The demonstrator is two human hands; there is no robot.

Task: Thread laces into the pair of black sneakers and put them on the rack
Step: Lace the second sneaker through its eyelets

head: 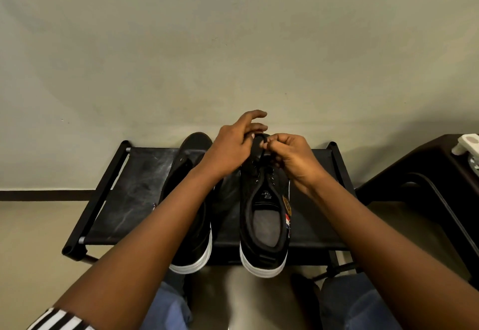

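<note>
Your right hand [290, 158] pinching the black lace [261, 152], your left hand [233, 145] gripping the centre-frame black white-soled sneaker's [264, 215] toe, black fabric rack [134, 192] beneath

Both forearms are bare, no watch or rings showing. There's a black-and-white striped fabric sleeve [58, 320] at lower left of the frame, and blue denim jeans [360, 306] on the knees along the bottom edge.

Matt black cloth sneakers [264, 215] with smooth white rubber-like soles sit on a rack [129, 194] of scuffed black fabric and dark metal-looking tubing.
</note>
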